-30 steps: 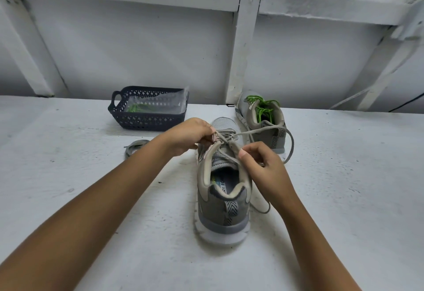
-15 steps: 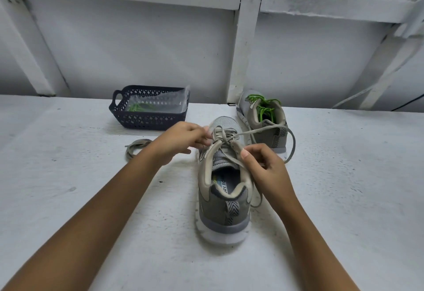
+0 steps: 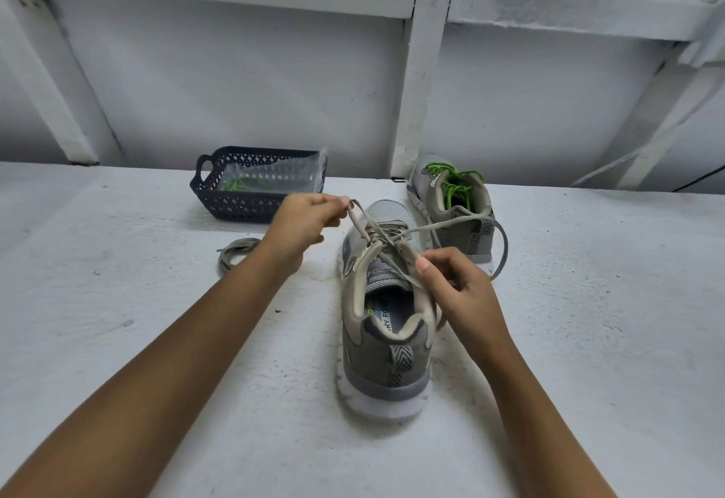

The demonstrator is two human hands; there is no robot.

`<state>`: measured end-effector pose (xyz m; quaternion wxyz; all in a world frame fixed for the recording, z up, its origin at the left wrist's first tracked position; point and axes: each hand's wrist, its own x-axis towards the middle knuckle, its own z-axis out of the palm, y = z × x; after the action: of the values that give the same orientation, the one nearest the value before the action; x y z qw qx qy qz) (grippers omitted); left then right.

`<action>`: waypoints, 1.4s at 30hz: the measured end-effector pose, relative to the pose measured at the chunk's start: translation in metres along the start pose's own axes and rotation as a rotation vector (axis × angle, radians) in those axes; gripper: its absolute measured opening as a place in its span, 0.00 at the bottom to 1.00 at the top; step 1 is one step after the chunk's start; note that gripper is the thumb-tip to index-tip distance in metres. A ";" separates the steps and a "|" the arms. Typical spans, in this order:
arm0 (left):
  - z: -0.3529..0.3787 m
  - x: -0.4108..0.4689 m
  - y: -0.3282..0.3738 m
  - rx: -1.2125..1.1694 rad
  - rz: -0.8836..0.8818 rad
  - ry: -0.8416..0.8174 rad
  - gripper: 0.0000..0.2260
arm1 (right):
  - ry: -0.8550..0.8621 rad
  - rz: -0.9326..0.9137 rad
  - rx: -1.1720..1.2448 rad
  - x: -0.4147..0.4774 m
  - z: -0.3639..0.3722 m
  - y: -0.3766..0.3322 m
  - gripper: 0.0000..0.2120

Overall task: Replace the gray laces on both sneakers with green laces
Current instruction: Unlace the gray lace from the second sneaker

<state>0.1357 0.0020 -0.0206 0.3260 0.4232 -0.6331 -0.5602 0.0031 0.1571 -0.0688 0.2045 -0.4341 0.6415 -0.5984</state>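
Status: about half done, by our read.

- The far sneaker, behind and right of the near sneaker, already carries green laces.
- A loose gray lace lies on the table, left of the near sneaker. We take it as the one pulled from the far sneaker.
- The near sneaker has its threaded gray lace in the lower eyelets. The top is undone, and one end loops out to the sneaker's right.
- Left to do: finish unthreading, then thread in the spare green lace. It sits bagged in the dark basket, behind and left of the near sneaker.

Hands:
- The left hand is just left of the near sneaker's toe end. Its fingers are curled, and the fingertips pinch one gray strand and hold it up taut.
- The right hand is at the near sneaker's right collar edge. Its fingers are curled, and the thumb pins another strand against them.
- We cannot tell whether the right hand also touches the collar.
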 end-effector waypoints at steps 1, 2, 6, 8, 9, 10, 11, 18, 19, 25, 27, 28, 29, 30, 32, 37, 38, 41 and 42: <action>0.001 -0.002 -0.003 0.027 -0.013 -0.039 0.10 | -0.002 -0.003 0.003 0.000 0.000 0.000 0.03; 0.002 -0.005 -0.006 0.060 -0.025 -0.089 0.12 | -0.004 -0.005 0.004 0.000 0.000 0.000 0.03; 0.006 -0.015 -0.018 0.126 0.044 -0.190 0.09 | -0.010 -0.008 0.003 0.002 0.000 0.001 0.03; 0.007 -0.017 -0.022 0.086 0.114 -0.144 0.05 | -0.012 -0.009 0.011 0.002 0.000 0.001 0.03; 0.008 -0.018 -0.022 0.081 0.133 -0.126 0.05 | -0.013 -0.009 0.013 0.002 0.000 0.001 0.03; 0.008 -0.019 -0.022 0.078 0.140 -0.113 0.05 | -0.014 -0.008 0.012 0.001 0.000 0.001 0.03; 0.008 -0.019 -0.021 0.059 0.132 -0.100 0.05 | -0.015 -0.007 0.011 0.001 0.000 0.001 0.03; -0.014 -0.004 -0.010 -0.422 -0.136 0.093 0.09 | 0.007 0.005 -0.002 0.001 0.000 0.001 0.03; -0.012 -0.006 -0.012 -0.364 -0.126 0.068 0.10 | 0.009 0.006 -0.004 0.001 0.000 0.000 0.02; 0.010 -0.026 -0.025 -0.042 0.002 -0.195 0.10 | 0.011 0.016 0.005 0.001 0.000 0.000 0.02; 0.014 -0.028 -0.024 -0.071 0.060 -0.157 0.03 | 0.012 0.020 0.006 0.001 0.000 0.000 0.02; 0.014 -0.027 -0.024 -0.081 0.074 -0.135 0.03 | 0.009 0.020 0.008 0.001 0.000 0.001 0.02; 0.012 -0.026 -0.023 -0.102 0.070 -0.112 0.04 | 0.005 0.020 0.011 0.001 0.000 0.001 0.03; 0.009 -0.024 -0.022 -0.140 0.050 -0.074 0.05 | 0.001 0.018 0.015 0.001 0.000 0.002 0.03; 0.000 -0.018 -0.019 -0.276 -0.011 0.054 0.04 | 0.000 0.013 0.018 0.000 0.000 0.002 0.03; -0.007 -0.015 -0.019 -0.281 -0.016 0.172 0.07 | 0.013 0.000 0.005 0.000 0.000 0.002 0.03; -0.004 -0.018 -0.022 -0.201 -0.003 0.111 0.08 | 0.013 0.000 0.001 0.000 0.000 0.003 0.02; 0.008 -0.028 -0.027 -0.009 0.048 -0.064 0.08 | 0.010 -0.006 -0.006 0.000 0.000 0.003 0.03; 0.012 -0.029 -0.027 -0.016 0.070 -0.098 0.08 | 0.008 -0.009 -0.006 0.000 0.000 0.003 0.03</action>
<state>0.1422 0.0331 -0.0469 0.3172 0.3704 -0.6582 -0.5735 0.0025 0.1563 -0.0713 0.1979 -0.4352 0.6423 -0.5991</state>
